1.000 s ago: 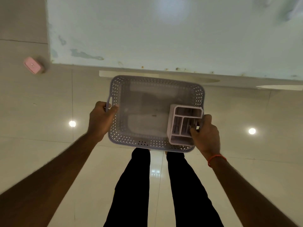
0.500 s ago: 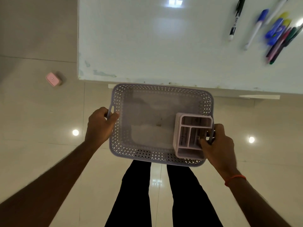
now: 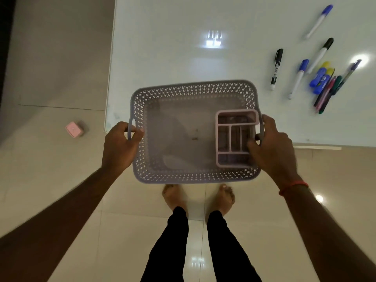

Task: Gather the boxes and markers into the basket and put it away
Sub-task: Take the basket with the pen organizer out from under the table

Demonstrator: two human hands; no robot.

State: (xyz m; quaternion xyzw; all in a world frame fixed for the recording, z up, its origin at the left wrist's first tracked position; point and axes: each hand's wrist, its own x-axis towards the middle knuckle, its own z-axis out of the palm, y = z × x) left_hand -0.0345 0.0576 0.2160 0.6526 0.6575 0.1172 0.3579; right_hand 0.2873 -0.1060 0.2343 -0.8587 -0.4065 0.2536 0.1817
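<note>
I hold the perforated grey basket (image 3: 195, 131) by its two end handles: my left hand (image 3: 120, 146) is closed around the left handle, my right hand (image 3: 272, 148) around the right one, thumb pressing the pink divided organiser (image 3: 236, 138) that sits inside at the right end. Over the last second the basket has moved from beside the white table (image 3: 203, 47) to overlap its near edge, and the markers (image 3: 317, 78) have come into view, scattered far right on the tabletop. Assessment: the basket can now be set down for loading. A small pink box (image 3: 73, 129) lies on the floor, left, well apart.
</note>
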